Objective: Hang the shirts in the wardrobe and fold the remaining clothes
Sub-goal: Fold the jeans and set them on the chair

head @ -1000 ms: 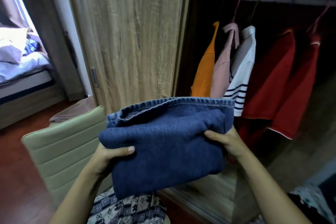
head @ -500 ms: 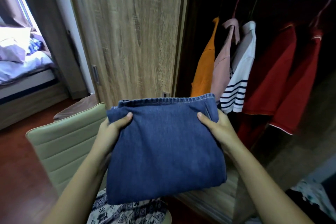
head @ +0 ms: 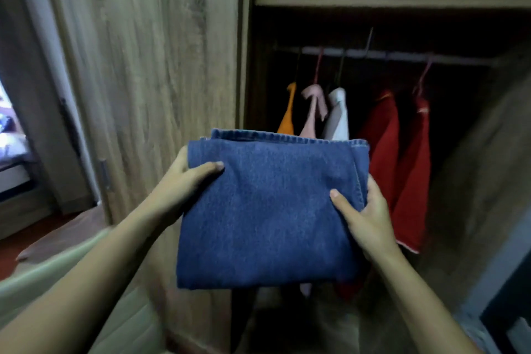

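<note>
The person is holding the folded denim garment in the air before the open wardrobe. The left hand is gripping its left edge and the right hand its right edge, thumbs on top. Behind it, shirts are hanging on the rail.

readable text: none | labels, brands: none legible | numbers, signs: none | view: blurred
</note>
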